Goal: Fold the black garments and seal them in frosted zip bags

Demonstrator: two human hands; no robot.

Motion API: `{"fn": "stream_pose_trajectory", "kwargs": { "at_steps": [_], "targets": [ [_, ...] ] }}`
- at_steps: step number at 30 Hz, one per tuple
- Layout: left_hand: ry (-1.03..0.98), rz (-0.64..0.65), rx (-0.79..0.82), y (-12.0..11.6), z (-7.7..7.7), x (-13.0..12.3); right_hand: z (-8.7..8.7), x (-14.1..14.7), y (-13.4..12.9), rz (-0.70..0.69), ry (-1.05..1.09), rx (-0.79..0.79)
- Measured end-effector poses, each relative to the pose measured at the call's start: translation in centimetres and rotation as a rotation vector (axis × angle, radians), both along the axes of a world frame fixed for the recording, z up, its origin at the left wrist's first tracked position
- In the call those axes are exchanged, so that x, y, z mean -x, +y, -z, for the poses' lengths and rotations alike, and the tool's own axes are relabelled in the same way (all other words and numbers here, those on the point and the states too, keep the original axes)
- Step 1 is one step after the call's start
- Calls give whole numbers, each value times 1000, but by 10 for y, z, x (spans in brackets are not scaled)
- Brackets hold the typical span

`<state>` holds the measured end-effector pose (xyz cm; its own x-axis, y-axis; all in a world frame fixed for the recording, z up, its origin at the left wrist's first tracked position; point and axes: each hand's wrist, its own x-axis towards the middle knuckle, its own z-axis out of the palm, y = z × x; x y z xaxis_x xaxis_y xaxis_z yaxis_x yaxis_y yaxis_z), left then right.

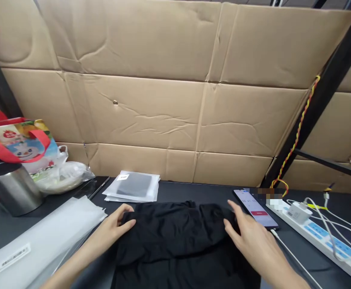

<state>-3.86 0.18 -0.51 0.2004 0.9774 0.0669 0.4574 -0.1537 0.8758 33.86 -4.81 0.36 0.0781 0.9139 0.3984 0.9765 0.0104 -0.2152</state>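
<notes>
A black cloth garment (175,241) lies folded on the dark tabletop in front of me, wrinkled along its upper part. Its exact kind does not show. At its upper left edge my left hand (118,224) is closed on the fabric, thumb on top and the other fingers partly hidden behind the edge. By the upper right corner is my right hand (250,237), thumb and index finger spread apart and touching the cloth. Its remaining fingers are mostly hidden.
Frosted plastic bags (43,245) lie at left, flat packets (133,186) at the back. A steel flask (14,188) stands near a colourful bag (21,140). On the right are a phone (255,208) and a power strip (320,237) with cables. Cardboard (151,108) walls the back.
</notes>
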Motion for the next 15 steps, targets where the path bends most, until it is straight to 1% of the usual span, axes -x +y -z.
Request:
{"fn": "stream_pose_trajectory", "kwargs": {
  "at_steps": [1,3,4,6,9,11,13,15],
  "targets": [
    [41,-19,-23,-1,0,0,1,-4,4,-16,-4,-50],
    [105,-45,-82,-3,2,0,5,-4,14,-110,41,-116],
    [131,-51,-106,-4,4,1,7,-3,20,-174,70,-104],
    [172,-53,-130,-3,10,3,11,3,29,-281,114,-34],
    [165,-61,-153,-2,16,6,9,6,35,-341,154,39],
    [136,-81,-203,-4,11,8,1,0,31,-361,217,47],
    [100,-79,-223,-10,-2,10,-12,-11,23,-406,312,57],
    [76,-8,-200,-24,-14,13,-24,-27,10,-482,398,106]
  ]
}}
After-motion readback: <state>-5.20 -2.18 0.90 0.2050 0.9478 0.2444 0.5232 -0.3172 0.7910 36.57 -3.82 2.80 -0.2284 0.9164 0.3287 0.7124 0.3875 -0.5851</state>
